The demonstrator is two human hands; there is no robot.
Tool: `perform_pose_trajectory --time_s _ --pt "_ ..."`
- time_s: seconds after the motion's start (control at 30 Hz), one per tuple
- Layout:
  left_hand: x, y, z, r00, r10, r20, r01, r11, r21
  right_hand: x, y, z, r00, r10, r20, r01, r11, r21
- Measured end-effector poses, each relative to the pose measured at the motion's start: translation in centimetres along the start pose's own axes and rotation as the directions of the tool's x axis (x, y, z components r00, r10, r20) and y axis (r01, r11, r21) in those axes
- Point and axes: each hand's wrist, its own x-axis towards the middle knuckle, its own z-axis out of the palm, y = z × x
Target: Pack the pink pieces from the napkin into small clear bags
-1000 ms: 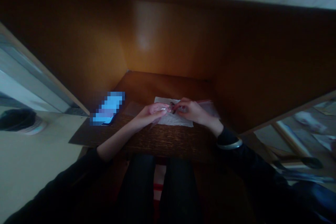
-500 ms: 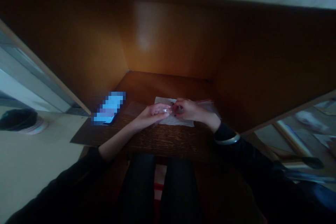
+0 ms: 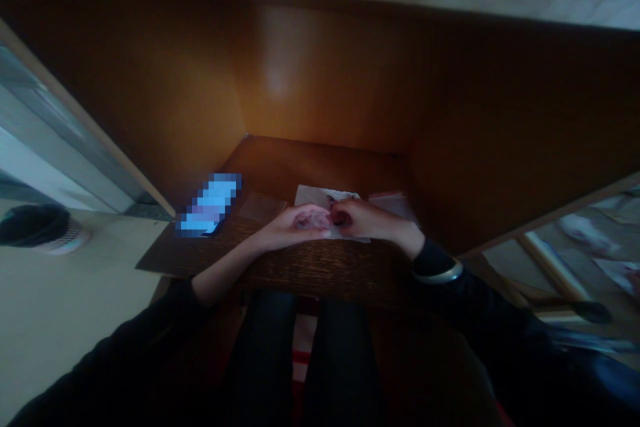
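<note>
Both hands meet over a white sheet (image 3: pixel 313 194) on the dark wooden shelf (image 3: pixel 320 267). My left hand (image 3: pixel 295 227) curls round a small clear plastic piece (image 3: pixel 314 219), perhaps a bag. The fingers of my right hand (image 3: pixel 353 217) are pinched together and touch that piece's right end; what they grip is too small and dim to name. A small dark item (image 3: pixel 331 200) shows on the sheet just behind the right fingers. Beside the right wrist lies a clear packet with a pinkish edge (image 3: pixel 390 199).
A lit phone (image 3: pixel 210 205), its screen blurred out, lies at the shelf's left. Another clear packet (image 3: pixel 261 207) is between it and my left hand. Wooden panels enclose the back and sides. A lined bin (image 3: pixel 45 230) stands on the floor at left.
My hands have shifted slightly down and nearer the shelf's front edge. The left hand has turned, so more of the clear plastic shows inside its fingers.
</note>
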Motion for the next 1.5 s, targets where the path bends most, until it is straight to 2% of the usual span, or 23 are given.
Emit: perform_pose_trajectory --time_s 0.17,0.27,0.4,0.6,0.7,0.8,0.9,0.97,1.03,1.13,1.2,1.33,1.5 --pt "0.0 0.1 0.1 1.0 0.01 -0.001 -0.01 1.0 0.009 -0.2 -0.5 -0.5 0.999 0.019 -0.038 -0.017 0.999 0.049" --pt "0.0 0.1 0.1 1.0 0.004 -0.029 -0.004 1.0 0.024 -0.3 -1.6 -1.6 0.993 0.038 -0.111 -0.018 0.984 0.175" --pt "0.1 0.1 0.2 0.998 -0.012 -0.067 0.013 1.0 0.018 -0.3 -3.2 -2.5 0.979 0.032 -0.203 0.048 0.925 0.377" --pt "0.2 -0.3 0.3 0.987 -0.023 -0.159 0.02 1.0 -0.018 0.2 -4.4 -1.8 0.986 -0.009 -0.164 0.086 0.879 0.468" --pt "0.4 -0.8 0.1 0.978 -0.005 -0.21 -0.01 0.998 -0.068 0.1 -4.3 -2.3 0.983 -0.025 -0.181 0.107 0.881 0.462" --pt "0.9 -1.0 -0.1 0.947 -0.014 -0.321 -0.019 0.995 -0.097 -0.3 -4.3 -3.8 0.975 -0.042 -0.218 0.126 0.913 0.388" --pt "1.8 -0.4 -0.5 0.907 -0.005 -0.421 -0.034 0.996 -0.084 -0.4 -4.4 -4.8 0.982 -0.081 -0.173 0.139 0.924 0.357" --pt "2.8 0.6 -0.6 0.891 0.018 -0.454 -0.044 0.998 -0.046 -0.1 -4.3 -4.5 0.976 -0.119 -0.181 0.18 0.909 0.375" --pt "3.9 1.6 -0.8 0.858 0.061 -0.51 -0.058 0.998 0.023 0.5 -4.0 -3.6 0.956 -0.122 -0.268 0.225 0.89 0.397" --pt "5.9 2.6 -0.8 0.807 0.123 -0.578 -0.073 0.991 0.108 1.3 -3.2 -2.3 0.901 -0.045 -0.431 0.254 0.861 0.442" --pt "6.9 2.7 -0.8 0.798 0.111 -0.592 -0.084 0.994 0.073 1.5 -2.5 -2.0 0.879 0.009 -0.477 0.264 0.825 0.5" --pt "7.6 2.0 -0.7 0.822 0.048 -0.568 -0.117 0.989 -0.086 1.3 -1.0 -1.9 0.888 0.101 -0.45 0.244 0.725 0.645" --pt "6.8 0.3 -0.5 0.818 -0.018 -0.574 -0.134 0.966 -0.221 1.3 0.0 -0.8 0.893 0.181 -0.412 0.225 0.614 0.757"
